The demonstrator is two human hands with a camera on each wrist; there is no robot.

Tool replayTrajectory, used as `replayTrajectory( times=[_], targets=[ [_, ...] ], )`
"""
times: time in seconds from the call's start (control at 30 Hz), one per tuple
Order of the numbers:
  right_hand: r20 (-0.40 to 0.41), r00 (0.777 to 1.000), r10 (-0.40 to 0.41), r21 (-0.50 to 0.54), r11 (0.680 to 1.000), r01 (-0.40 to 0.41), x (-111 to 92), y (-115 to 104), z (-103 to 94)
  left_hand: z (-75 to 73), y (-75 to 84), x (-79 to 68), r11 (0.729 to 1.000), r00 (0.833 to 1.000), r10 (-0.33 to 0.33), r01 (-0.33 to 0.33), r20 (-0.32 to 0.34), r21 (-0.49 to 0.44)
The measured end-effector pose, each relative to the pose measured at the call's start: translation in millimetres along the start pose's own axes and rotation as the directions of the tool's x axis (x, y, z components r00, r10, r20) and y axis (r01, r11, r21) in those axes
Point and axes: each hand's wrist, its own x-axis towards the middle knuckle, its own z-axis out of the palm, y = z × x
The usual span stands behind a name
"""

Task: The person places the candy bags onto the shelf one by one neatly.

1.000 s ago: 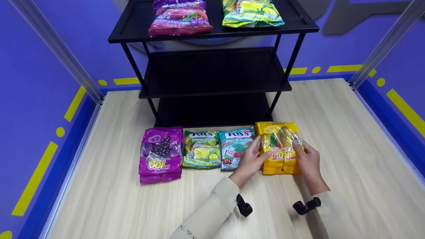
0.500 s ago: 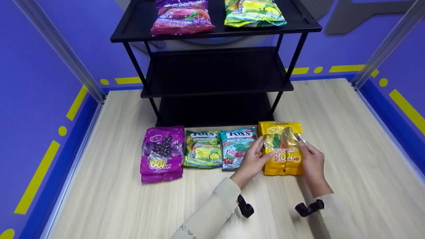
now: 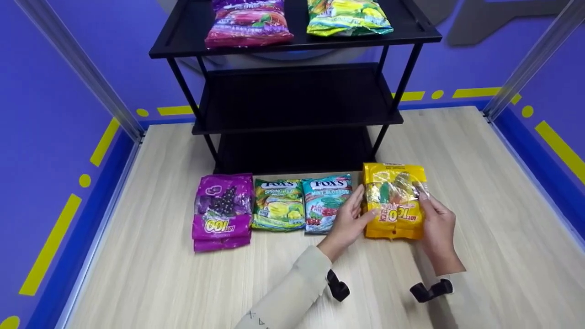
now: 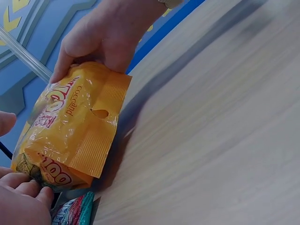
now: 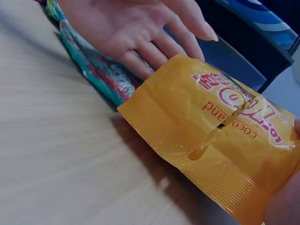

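Observation:
A yellow candy bag [image 3: 394, 201] with a clear window and red-and-white lettering is held at the right end of a row of bags. My right hand [image 3: 439, 230] grips its right side, thumb over the front. At its left side is my left hand [image 3: 345, 224]; in the right wrist view the left fingers [image 5: 157, 49] lie fairly straight against the bag, thumb apart from it. The bag's lower edge is raised over the table, with a shadow beneath in both wrist views. Just left of it lies a teal Fox's bag [image 3: 325, 205], partly behind my left hand.
A green Fox's bag [image 3: 278, 208] and a purple candy bag [image 3: 222, 214] continue the row leftward on the wooden table [image 3: 160, 283]. Behind stands a black three-tier rack [image 3: 297, 98], with a pink-purple bag [image 3: 250, 23] and a yellow-green bag [image 3: 349, 18] on top.
The yellow bag has shifted right, away from the teal bag, and tilted up slightly. My right hand has moved right with it; my left hand has stayed nearly in place.

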Motion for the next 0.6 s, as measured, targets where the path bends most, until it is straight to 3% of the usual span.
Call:
replayTrajectory(
  times=[0.23,0.6],
  targets=[
    [-0.023,0.993,-0.115,0.022,0.993,0.116,-7.6,-5.5,0.7,1.9,1.0,-4.5,0.999,0.999,0.044,-0.044,-0.016,-0.012],
    [0.01,0.996,-0.084,0.113,0.99,0.083,-27.1,-20.5,7.2,2.5,-1.6,-11.9,0.994,0.998,0.005,-0.013,-0.069,-0.108]
  ],
)
